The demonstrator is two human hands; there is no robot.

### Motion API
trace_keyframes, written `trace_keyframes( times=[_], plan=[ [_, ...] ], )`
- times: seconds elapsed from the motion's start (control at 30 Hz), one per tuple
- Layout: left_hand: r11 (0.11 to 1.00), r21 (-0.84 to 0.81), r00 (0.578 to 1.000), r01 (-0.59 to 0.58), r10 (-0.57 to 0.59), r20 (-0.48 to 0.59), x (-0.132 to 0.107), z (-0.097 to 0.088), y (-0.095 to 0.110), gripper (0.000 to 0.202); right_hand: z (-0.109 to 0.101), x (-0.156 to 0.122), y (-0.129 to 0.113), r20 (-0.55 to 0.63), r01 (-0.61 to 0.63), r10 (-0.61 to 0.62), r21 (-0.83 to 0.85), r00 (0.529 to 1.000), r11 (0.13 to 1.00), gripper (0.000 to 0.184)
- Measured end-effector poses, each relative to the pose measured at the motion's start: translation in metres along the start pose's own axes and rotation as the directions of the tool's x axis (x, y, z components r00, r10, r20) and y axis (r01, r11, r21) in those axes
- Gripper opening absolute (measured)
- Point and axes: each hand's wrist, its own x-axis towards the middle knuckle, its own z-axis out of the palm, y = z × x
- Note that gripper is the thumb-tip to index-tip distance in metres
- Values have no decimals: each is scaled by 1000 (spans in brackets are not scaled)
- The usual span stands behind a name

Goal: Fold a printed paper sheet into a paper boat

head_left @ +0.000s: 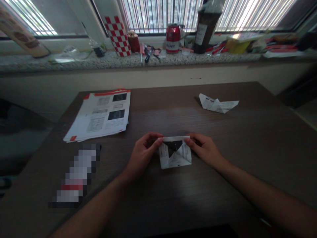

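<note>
A small folded sheet of printed paper (pixel 176 159), roughly square with dark triangular print showing, is held just over the dark wooden table (pixel 163 114). My left hand (pixel 145 150) pinches its upper left corner between thumb and fingers. At the upper right corner, my right hand (pixel 204 148) grips it the same way, thumb on the near face. A narrow folded strip runs along the top edge between the two thumbs. Toward the back right of the table lies a folded paper boat (pixel 218 105), apart from both hands.
A stack of printed sheets (pixel 109 114) lies at the back left. Nearer me on the left is a pixelated, dark-edged flat object (pixel 76 177). On the granite sill (pixel 109 61) stand a red can (pixel 172 38), a red-and-white checkered container (pixel 118 36) and a dark container (pixel 205 31).
</note>
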Motion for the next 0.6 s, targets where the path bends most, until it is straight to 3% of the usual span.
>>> trace_keyframes(
  times=[0.1,0.33,0.6],
  plan=[
    [996,-90,1000,16,-14,15,1,0,-4,22,0,0,0,-20,11,-11,-1,1000,1000,33],
    [991,-133,998,31,-24,61,0,-1,-4,23,0,1,1,-23,23,-23,2,999,1000,32],
    [998,-65,1000,-1,2,19,0,-2,-3,22,0,0,-1,-45,18,-19,-16,999,1000,33]
  ],
)
